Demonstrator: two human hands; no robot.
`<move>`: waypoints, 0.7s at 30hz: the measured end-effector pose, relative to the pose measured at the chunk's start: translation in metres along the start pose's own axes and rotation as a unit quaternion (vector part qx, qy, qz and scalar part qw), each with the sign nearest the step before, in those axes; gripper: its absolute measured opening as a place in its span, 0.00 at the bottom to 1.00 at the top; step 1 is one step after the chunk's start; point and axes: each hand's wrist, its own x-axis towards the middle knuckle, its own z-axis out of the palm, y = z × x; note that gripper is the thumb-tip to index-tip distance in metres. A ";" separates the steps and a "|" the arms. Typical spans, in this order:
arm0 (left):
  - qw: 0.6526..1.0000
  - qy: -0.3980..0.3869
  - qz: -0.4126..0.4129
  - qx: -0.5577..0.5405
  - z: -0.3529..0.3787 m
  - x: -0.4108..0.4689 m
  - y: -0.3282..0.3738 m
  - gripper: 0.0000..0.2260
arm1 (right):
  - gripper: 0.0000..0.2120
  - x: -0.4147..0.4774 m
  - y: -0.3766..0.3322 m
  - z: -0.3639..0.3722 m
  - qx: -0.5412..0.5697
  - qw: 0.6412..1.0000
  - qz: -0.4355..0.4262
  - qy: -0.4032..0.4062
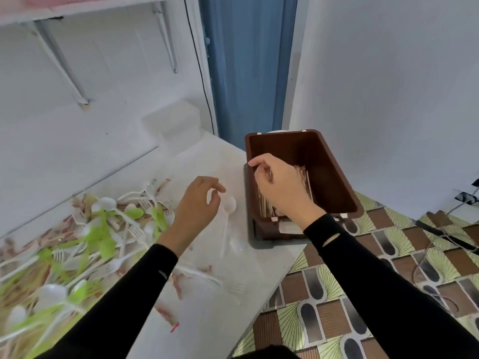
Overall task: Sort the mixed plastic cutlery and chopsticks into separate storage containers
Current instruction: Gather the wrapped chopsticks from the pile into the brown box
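Note:
A mixed heap of white and green plastic spoons, forks and wooden chopsticks (85, 239) covers the left of the white counter (207, 161). My left hand (197, 206) hovers over the counter's middle with its fingers loosely curled. A white spoon (229, 204) is just below its fingertips, blurred, above a faint clear container (234, 246) that holds another white spoon. My right hand (280, 185) reaches into the brown bin (337, 174) at the counter's right end, its fingers curled round a few thin chopsticks. More chopsticks (304, 177) lie inside the bin.
A few loose white forks (233, 288) and paper wrappers (166, 313) lie near the counter's front edge. A white wall with shelf brackets (62, 63) runs behind, and a blue door (246, 68) stands beyond the bin. Patterned floor with cables (445, 234) lies to the right.

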 end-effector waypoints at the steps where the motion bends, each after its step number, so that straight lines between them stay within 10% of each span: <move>1: 1.000 -0.004 -0.018 0.005 -0.010 -0.014 -0.014 0.13 | 0.10 -0.009 -0.013 0.009 0.006 1.000 -0.028 -0.007; 11: 0.983 -0.110 -0.106 0.101 -0.080 -0.140 -0.086 0.13 | 0.16 -0.087 -0.021 0.120 -0.186 0.897 -0.004 -0.402; 21: 0.982 -0.138 -0.040 0.124 -0.101 -0.228 -0.118 0.21 | 0.09 -0.103 -0.012 0.153 -0.123 0.947 0.034 -0.294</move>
